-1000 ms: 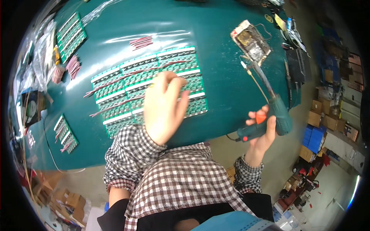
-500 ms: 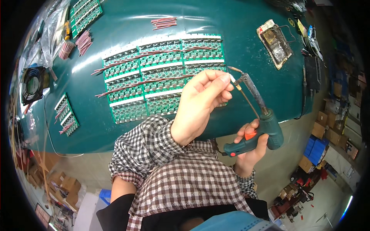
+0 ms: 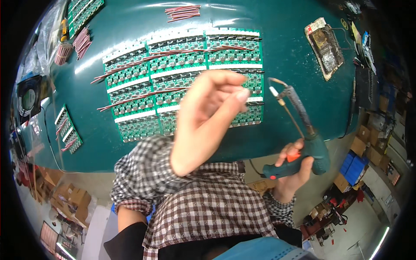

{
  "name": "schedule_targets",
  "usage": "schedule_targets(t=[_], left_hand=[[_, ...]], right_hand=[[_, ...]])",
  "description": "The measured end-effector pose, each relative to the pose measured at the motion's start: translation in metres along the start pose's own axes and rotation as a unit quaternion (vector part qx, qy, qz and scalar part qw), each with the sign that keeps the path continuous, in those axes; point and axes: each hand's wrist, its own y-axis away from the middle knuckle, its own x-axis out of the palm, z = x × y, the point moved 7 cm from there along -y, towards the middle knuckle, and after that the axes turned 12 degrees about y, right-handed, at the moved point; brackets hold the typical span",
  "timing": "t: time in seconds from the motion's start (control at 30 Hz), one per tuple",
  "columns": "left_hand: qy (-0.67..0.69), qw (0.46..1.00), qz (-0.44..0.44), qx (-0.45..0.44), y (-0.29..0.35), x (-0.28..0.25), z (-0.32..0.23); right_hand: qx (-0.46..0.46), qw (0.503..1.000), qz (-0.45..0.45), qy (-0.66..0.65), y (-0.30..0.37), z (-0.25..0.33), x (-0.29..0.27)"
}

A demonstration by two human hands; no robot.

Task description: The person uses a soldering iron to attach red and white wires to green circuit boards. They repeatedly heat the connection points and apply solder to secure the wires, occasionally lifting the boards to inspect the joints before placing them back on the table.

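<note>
In my right hand [image 3: 294,167] is a dark green soldering gun [image 3: 320,157] with an orange trigger. My fingers wrap its handle, and its barrel points up and to the left. A thin feed tube [image 3: 291,113] with a white tip runs beside the barrel to near the bent soldering tip. My left hand [image 3: 210,117], slightly blurred, hovers over the circuit boards with its fingers curled. Its thumb and index finger are apart, and nothing shows between them. Beneath it lie rows of green circuit boards [image 3: 130,73], partly hidden by the hand. Red-and-black wires [image 3: 130,67] lie across them.
A soldering iron stand [image 3: 327,47] with a grimy tray is at the back right. Bundles of red wires [image 3: 183,13] lie at the back and left. A small board strip [image 3: 68,130] and a black fan [image 3: 29,99] are on the left of the green table [image 3: 93,147].
My left hand has let go of the white tip by the soldering gun and moved left. The gun in my right hand has shifted slightly right and down in the picture.
</note>
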Motion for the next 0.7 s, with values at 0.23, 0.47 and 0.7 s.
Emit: schedule_targets(t=[0.23,0.47,0.7], left_hand=[[-0.593,0.765,0.142,0.209,-0.023,0.010,-0.017],[-0.638,0.720,0.152,0.225,-0.030,0.014,-0.006],[-0.612,0.761,0.137,0.169,-0.034,0.009,-0.001]], right_hand=[[-0.004,0.995,0.013,0.095,-0.020,0.021,-0.018],[0.050,0.990,0.004,0.128,-0.019,0.021,-0.025],[0.091,0.986,0.011,0.137,-0.022,0.016,-0.020]])
